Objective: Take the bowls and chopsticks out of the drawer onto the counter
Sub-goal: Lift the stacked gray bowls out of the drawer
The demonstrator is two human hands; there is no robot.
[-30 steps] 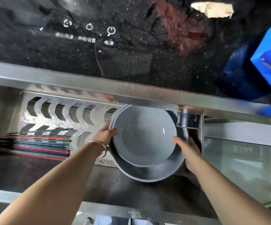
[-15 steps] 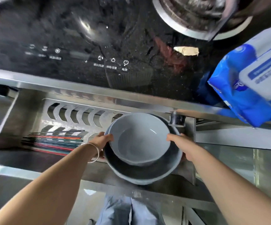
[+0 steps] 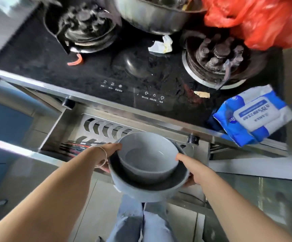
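Two grey bowls are nested, a small bowl (image 3: 147, 155) inside a bigger bowl (image 3: 147, 190). I hold the stack above the front of the open steel drawer (image 3: 54, 130). My left hand (image 3: 109, 152) grips the stack's left rim, and a bracelet circles that wrist. My right hand (image 3: 188, 165) grips the right rim, with its fingers hidden under the bigger bowl. A bundle of coloured chopsticks (image 3: 77, 147) lies in the drawer to the left, partly hidden behind my left wrist.
Above the drawer lies a black glass hob (image 3: 92, 74) with two burners (image 3: 216, 56), a steel pot (image 3: 152, 14) and paper scraps. A red plastic bag (image 3: 257, 18) and a blue wipes pack (image 3: 253, 116) sit at the right. My legs show below.
Both hands have lifted the nested bowls up out of the drawer and toward me. The view has pulled back, so the burners and the pot now show.
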